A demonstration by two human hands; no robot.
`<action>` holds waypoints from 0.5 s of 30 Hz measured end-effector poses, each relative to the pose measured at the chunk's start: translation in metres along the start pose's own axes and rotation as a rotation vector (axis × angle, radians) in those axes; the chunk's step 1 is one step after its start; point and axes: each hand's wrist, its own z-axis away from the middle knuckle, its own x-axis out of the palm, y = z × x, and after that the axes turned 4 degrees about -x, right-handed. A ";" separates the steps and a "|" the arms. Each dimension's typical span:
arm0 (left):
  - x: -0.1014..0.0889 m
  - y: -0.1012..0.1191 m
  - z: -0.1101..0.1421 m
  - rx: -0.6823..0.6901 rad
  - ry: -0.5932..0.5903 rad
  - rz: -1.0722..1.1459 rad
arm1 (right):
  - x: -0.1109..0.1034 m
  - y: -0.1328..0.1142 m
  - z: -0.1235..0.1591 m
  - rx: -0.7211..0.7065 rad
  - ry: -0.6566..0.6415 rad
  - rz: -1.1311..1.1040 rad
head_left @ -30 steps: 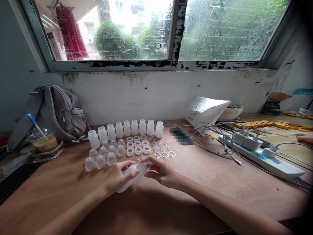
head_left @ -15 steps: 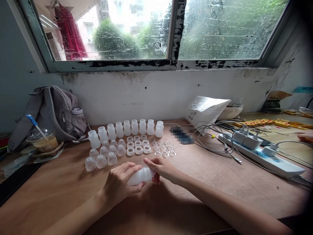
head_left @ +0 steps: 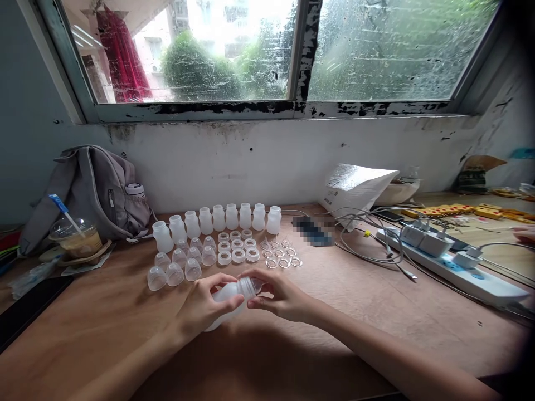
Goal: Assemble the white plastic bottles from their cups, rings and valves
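Note:
My left hand (head_left: 204, 303) is wrapped round a frosted white baby bottle (head_left: 225, 318), tilted so its threaded neck points up and right. At that neck, my right hand (head_left: 278, 292) closes its fingers round a clear teat (head_left: 258, 285), partly hidden by the fingers. Beyond my hands stands a row of similar bottles (head_left: 204, 221) without tops. In front of them are clear domed caps (head_left: 193, 269), white collar rings (head_left: 238, 255), and clear teats with thin ring bases (head_left: 284, 263), all laid out in rows on the wooden table (head_left: 334, 356).
A grey backpack (head_left: 94, 195) and an iced drink cup (head_left: 79, 236) are on the left. To the right lie a white power strip (head_left: 472, 278), looped cables (head_left: 355, 250) and a white pouch (head_left: 359, 186). A pixelated dark object (head_left: 313, 231) lies behind the teats. Another person's hand (head_left: 524, 234) shows far right.
The bottle has tilted more steeply, its neck now higher. My right hand has turned and its fingers have shifted round the teat at the neck. The view has shifted slightly.

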 end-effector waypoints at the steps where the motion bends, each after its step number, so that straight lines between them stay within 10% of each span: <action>1: 0.000 0.000 -0.001 -0.056 -0.045 0.082 | -0.002 -0.001 0.000 -0.046 -0.004 0.057; 6: 0.001 -0.004 -0.004 -0.221 -0.253 0.335 | -0.008 -0.003 0.000 -0.117 -0.035 0.204; 15: -0.001 -0.006 -0.002 -0.136 -0.178 0.168 | -0.003 -0.001 0.002 -0.056 -0.083 0.142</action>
